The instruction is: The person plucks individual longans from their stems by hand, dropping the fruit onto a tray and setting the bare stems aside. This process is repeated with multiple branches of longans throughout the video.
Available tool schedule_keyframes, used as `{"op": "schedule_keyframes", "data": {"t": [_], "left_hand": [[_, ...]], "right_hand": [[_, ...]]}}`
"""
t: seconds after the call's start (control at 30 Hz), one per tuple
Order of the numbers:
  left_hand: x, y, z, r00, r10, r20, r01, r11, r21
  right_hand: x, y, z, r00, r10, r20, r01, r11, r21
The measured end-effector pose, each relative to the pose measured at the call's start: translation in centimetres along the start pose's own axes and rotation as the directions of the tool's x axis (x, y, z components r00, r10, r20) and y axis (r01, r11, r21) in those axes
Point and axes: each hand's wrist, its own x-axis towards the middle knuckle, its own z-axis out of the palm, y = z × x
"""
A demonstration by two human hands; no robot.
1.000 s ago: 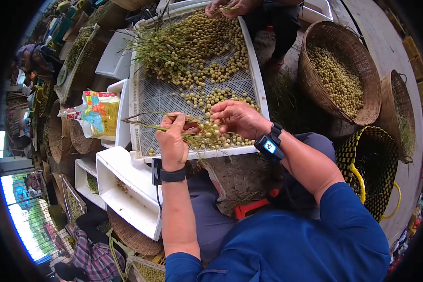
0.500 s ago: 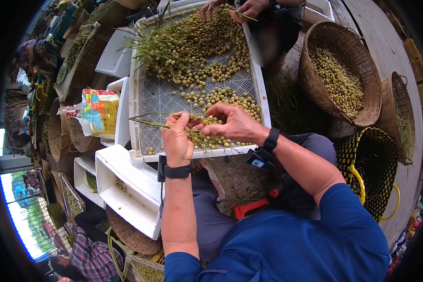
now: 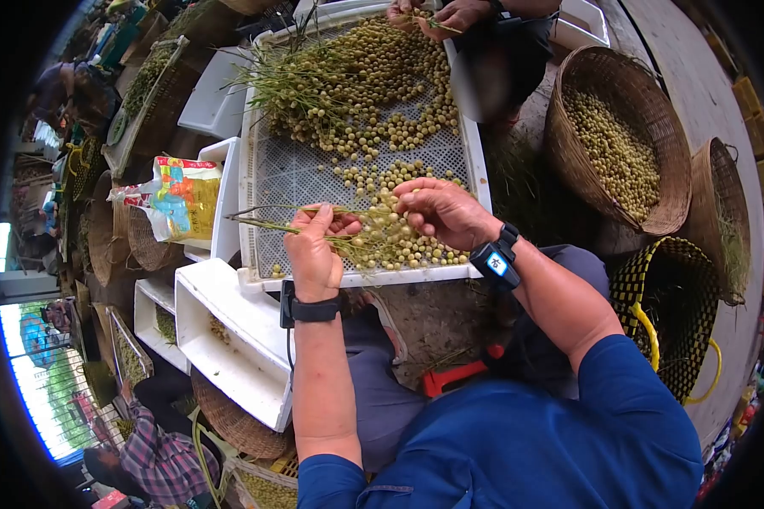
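My left hand (image 3: pixel 316 246) pinches a bunch of thin green stems (image 3: pixel 267 222) above the near part of a white mesh tray (image 3: pixel 267 182). To its right, over loose round yellow-brown fruits (image 3: pixel 399 174), is my right hand (image 3: pixel 446 210), its fingers curled and partly apart; whether a small fruit sits in them is too unclear to tell. More fruit, some on leafy stems (image 3: pixel 293 81), covers the far part of the tray.
A co-worker's hands (image 3: pixel 441 17) hold stems at the tray's far edge. Right are a wicker basket of fruit (image 3: pixel 560 127) and a black-yellow woven basket (image 3: pixel 654 280). White foam boxes (image 3: pixel 229 339) and a colourful bag (image 3: pixel 187 199) stand left.
My right hand has moved right, away from the stems and my left hand, and its wrist has turned. The left hand keeps its hold. The co-worker's hands have come closer together.
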Motion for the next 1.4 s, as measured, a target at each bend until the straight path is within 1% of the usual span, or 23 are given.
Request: {"op": "schedule_keyframes", "data": {"t": [0.03,0.13,0.2,0.33,0.4,0.43,0.47,0.53,0.57,0.6,0.67,0.7,0.73,0.8,0.83,0.87,0.97,1.0,1.07,1.1,1.2,1.3,1.4], "left_hand": [[0.3,0.2,-0.5,1.0,0.016,0.003,-0.016,1.0,-0.003],[0.4,0.5,-0.4,0.999,0.041,0.011,-0.041,0.999,0.001],[0.0,0.7,0.2,1.0,0.0,0.008,0.0,1.0,0.008],[0.0,0.0,0.8,1.0,0.021,0.008,-0.021,0.999,0.041],[-0.5,-0.2,1.6,0.999,-0.005,-0.039,0.007,0.999,0.042],[-0.4,-0.5,1.7,0.999,-0.008,-0.039,0.01,0.999,0.042],[-0.3,-1.0,1.7,0.999,-0.032,-0.009,0.032,0.999,0.024],[-0.3,-1.5,1.7,0.998,-0.058,0.02,0.058,0.998,0.006],[-0.3,-1.8,1.7,0.995,-0.095,0.027,0.095,0.995,0.002],[-0.3,-1.8,1.9,0.99,-0.134,0.034,0.134,0.991,-0.001],[-0.5,-1.4,1.9,0.987,-0.156,0.039,0.157,0.988,-0.014],[-0.6,-0.9,1.8,0.985,-0.162,0.065,0.163,0.987,-0.004],[-0.6,-0.6,1.8,0.982,-0.166,0.09,0.166,0.986,0.006],[-0.8,-0.4,1.8,0.989,-0.131,0.069,0.126,0.99,0.066],[-0.9,-0.4,1.8,0.994,-0.097,0.052,0.09,0.988,0.126],[-0.8,-0.5,1.6,0.994,-0.096,0.051,0.089,0.988,0.125],[-0.3,-0.6,1.1,0.999,-0.041,0.027,0.037,0.991,0.126],[-0.2,-0.4,0.9,0.999,-0.029,0.022,0.027,0.996,0.087],[-0.1,-0.4,0.8,1.0,-0.017,0.015,0.016,0.999,0.047],[0.0,-0.5,0.9,0.999,-0.039,0.007,0.039,0.999,0.014],[0.1,-0.7,1.1,0.998,-0.06,-0.005,0.06,0.998,-0.024],[0.1,-0.9,1.2,0.998,-0.053,-0.024,0.052,0.998,-0.041],[0.4,-1.0,0.6,0.999,-0.038,-0.03,0.037,0.999,-0.034]], "right_hand": [[0.2,0.0,-0.5,1.0,0.01,0.005,-0.01,0.998,0.067],[0.3,0.1,-0.6,0.999,-0.018,-0.051,0.021,0.997,0.072],[0.1,-0.2,0.0,0.999,-0.025,-0.047,0.027,0.999,0.033],[-0.3,-0.4,1.4,1.0,0.002,0.017,-0.001,0.998,-0.067],[-0.4,-0.5,2.0,0.999,-0.03,0.032,0.041,0.916,-0.399],[-0.1,-0.1,1.8,0.999,-0.039,0.033,0.05,0.887,-0.459],[0.2,0.5,1.6,0.999,-0.038,0.031,0.048,0.888,-0.458],[0.4,1.6,1.7,0.961,-0.247,0.127,0.265,0.682,-0.682],[0.4,2.0,1.6,0.949,-0.273,0.159,0.302,0.634,-0.712],[0.4,2.1,1.5,0.95,-0.272,0.155,0.298,0.636,-0.712],[0.5,2.2,1.2,0.985,-0.108,0.137,0.172,0.729,-0.662],[0.0,1.3,1.6,0.992,-0.035,0.123,0.109,0.738,-0.666],[-0.4,0.6,2.0,0.991,-0.034,0.128,0.111,0.738,-0.665],[-0.9,-0.3,2.4,0.986,0.117,0.116,-0.034,0.835,-0.549],[-0.3,0.1,1.8,0.983,0.116,0.144,-0.022,0.846,-0.533],[-0.1,0.5,1.5,0.983,0.117,0.145,-0.022,0.845,-0.534],[0.6,1.4,0.7,0.984,0.081,0.16,-0.047,0.977,-0.21],[0.5,1.4,0.8,0.984,0.081,0.161,-0.046,0.976,-0.211],[0.3,1.5,1.1,0.996,0.058,0.064,-0.056,0.998,-0.029],[0.4,1.5,1.0,0.996,0.054,0.065,-0.054,0.999,0.006],[0.3,1.6,0.9,0.999,0.038,0.013,-0.039,0.996,0.083],[0.9,1.7,0.3,0.999,-0.022,-0.037,0.025,0.996,0.088],[1.2,1.0,-0.1,0.997,-0.015,-0.077,0.02,0.998,0.064]]}}
